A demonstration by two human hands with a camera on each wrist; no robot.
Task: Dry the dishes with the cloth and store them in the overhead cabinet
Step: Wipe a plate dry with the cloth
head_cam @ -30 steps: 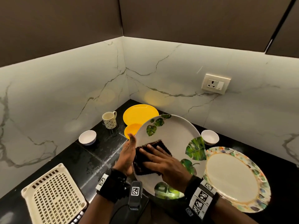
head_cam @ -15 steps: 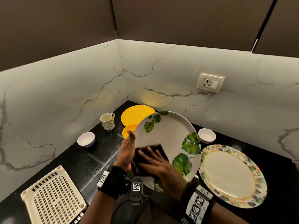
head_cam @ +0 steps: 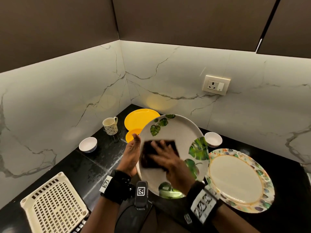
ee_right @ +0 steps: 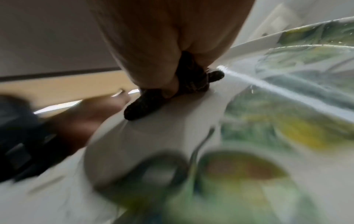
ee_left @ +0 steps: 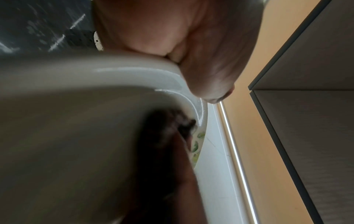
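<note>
1. Leaf plate (head_cam: 175,132) is held tilted above the counter (head_cam: 94,165), face toward the person.
2. Left hand (head_cam: 132,157) grips its left rim, thumb over the edge.
3. Right hand (head_cam: 168,158), fingers flat (blurred), presses the dark cloth (head_cam: 151,157) against the plate's centre-left.

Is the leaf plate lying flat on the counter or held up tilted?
Held up, tilted: the left hand grips the leaf plate by its rim, above the counter.

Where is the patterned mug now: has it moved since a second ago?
No. The patterned mug stands just left of the yellow plate, near the wall corner, exactly as before.
</note>
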